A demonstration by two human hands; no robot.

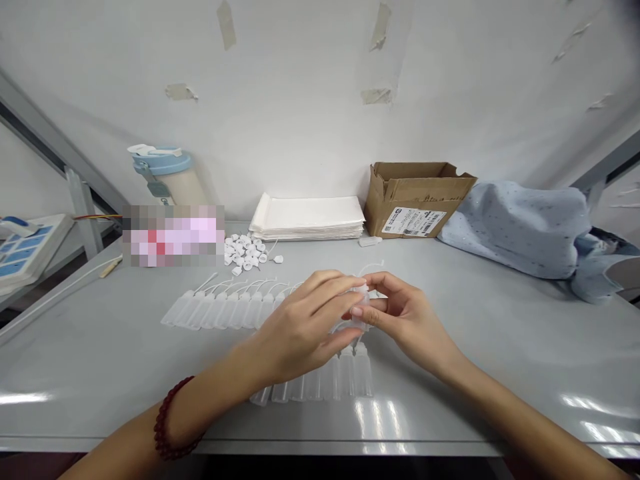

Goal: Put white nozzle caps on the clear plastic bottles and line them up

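A small translucent plastic bottle (361, 307) is held upright between my two hands, above the table. My right hand (407, 317) pinches it from the right with thumb and fingers. From the left, my left hand (303, 327) curves round it, fingertips at its neck; the fingers partly hide the bottle. A row of similar bottles (220, 310) with thin white straps at their tops lies behind my left hand. Nearer the front edge, a second row of bottles (337, 380) lies partly under that hand. White caps (245, 252) sit in a loose pile beyond the back row.
On the grey table (450, 413), a stack of white envelopes (310, 213) lies against the wall. Right of it are an open cardboard box (415, 200) and a blue cloth (520, 227). A blue-lidded tumbler (167, 177) stands back left, behind a blurred-out patch. A white cable (65, 290) crosses the left side.
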